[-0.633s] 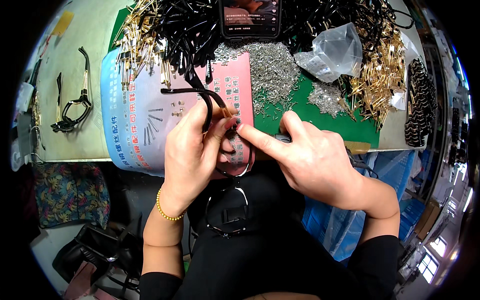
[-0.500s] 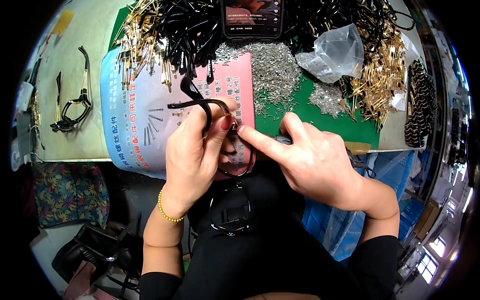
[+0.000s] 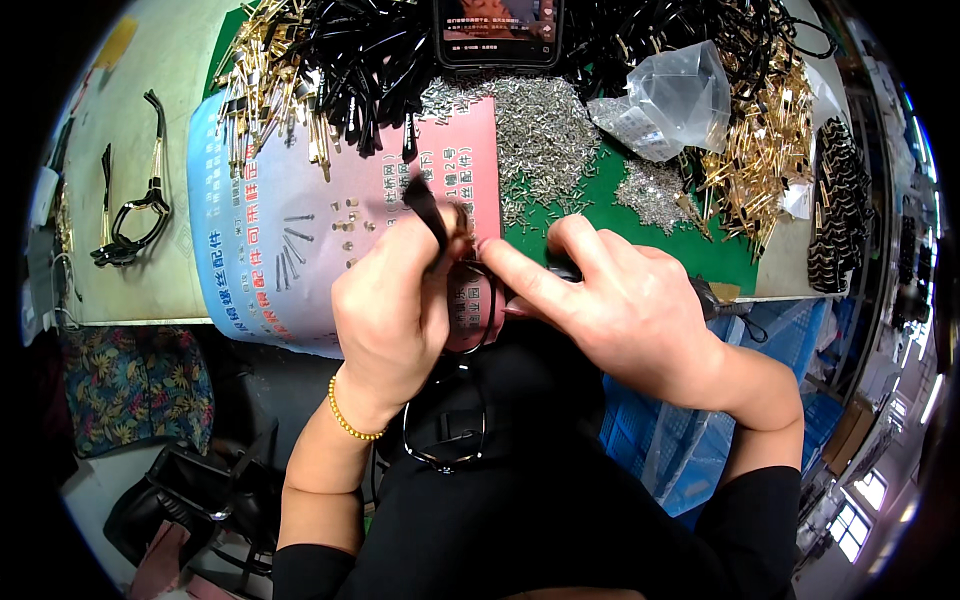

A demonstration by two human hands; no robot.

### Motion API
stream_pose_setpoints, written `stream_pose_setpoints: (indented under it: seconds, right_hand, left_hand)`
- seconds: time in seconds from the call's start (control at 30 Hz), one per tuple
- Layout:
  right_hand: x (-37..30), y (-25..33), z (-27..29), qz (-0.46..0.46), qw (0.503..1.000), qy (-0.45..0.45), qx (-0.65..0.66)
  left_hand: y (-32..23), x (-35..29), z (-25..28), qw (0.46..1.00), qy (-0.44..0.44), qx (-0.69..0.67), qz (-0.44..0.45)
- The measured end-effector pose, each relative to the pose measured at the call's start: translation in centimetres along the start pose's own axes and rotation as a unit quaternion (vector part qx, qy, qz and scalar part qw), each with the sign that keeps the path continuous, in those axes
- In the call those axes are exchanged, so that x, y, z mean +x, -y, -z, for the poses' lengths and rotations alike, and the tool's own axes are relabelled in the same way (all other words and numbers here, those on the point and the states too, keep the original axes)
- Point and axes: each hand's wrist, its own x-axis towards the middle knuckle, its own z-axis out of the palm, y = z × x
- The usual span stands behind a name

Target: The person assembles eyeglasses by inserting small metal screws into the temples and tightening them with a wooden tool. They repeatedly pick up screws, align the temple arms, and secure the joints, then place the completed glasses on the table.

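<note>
My left hand, a beaded bracelet at its wrist, is closed on an eyeglass frame. The dark-rimmed eyeglass frame hangs below my fingers, and its black temple arm points up and away, slightly blurred. With its index finger stretched out, my right hand touches the frame near the hinge, close to my left fingertips. The other right fingers curl around a dark tool, which is mostly hidden by the hand. Any small part at the fingertips is too small to make out.
Loose silver screws lie beyond my hands on a green mat. Black temple arms, gold parts, a plastic bag and a phone crowd the back. Another eyeglass frame sits at left, beside a printed sheet.
My left hand has turned, swinging the temple arm from pointing left to pointing up. The frame's lower part has shifted slightly left. My right index finger stays at the hinge.
</note>
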Motion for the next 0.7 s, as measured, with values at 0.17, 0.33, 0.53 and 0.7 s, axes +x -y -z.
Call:
stream_pose_setpoints:
  seconds: [0.17, 0.33, 0.53, 0.7]
  right_hand:
    - [0.2, -0.3, -0.9, 0.019, 0.999, -0.031, -0.024]
    - [0.6, -0.1, -1.2, 0.018, 0.999, -0.044, -0.027]
    - [0.1, -0.2, 1.7, -0.08, 0.996, 0.03, 0.036]
    - [-1.4, -0.6, 3.9, -0.131, 0.984, 0.103, 0.059]
  left_hand:
    - [-0.2, 0.3, 0.0, 1.0, -0.005, -0.016, 0.017]
    - [-0.3, 0.2, 0.1, 0.999, 0.003, -0.006, 0.036]
    - [-0.7, 1.0, 0.3, 0.988, -0.014, -0.086, 0.13]
    - [1.6, 6.8, -0.4, 0.991, -0.107, -0.058, 0.051]
